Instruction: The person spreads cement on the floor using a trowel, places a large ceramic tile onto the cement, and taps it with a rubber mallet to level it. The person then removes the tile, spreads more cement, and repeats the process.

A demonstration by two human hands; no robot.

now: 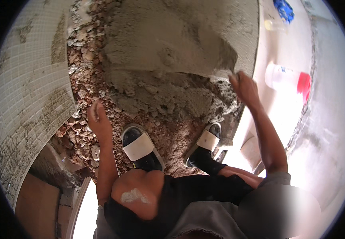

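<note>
My left hand (99, 122) hovers above the broken reddish rubble at the left, its fingers loosely bent and apart, with nothing seen in them. At the right edge of the wet grey mortar (168, 44), my right hand (245, 89) is closed, fingers curled down close to the surface. What it grips, if anything, blends into the mortar and cannot be made out. Beyond a straight edge the mortar lies smooth; on the near side of that line is a rough, lumpy strip of mortar (164, 95). A dark patch lies on the smooth part near my right hand.
Both my feet, in sandals (138, 146) with white straps, stand on the rubble (85, 59). A mortar-smeared tiled surface (33, 87) curves along the left. On the right, a pale ledge holds a clear container with a red lid (303, 85) and a crumpled blue wrapper (284, 11).
</note>
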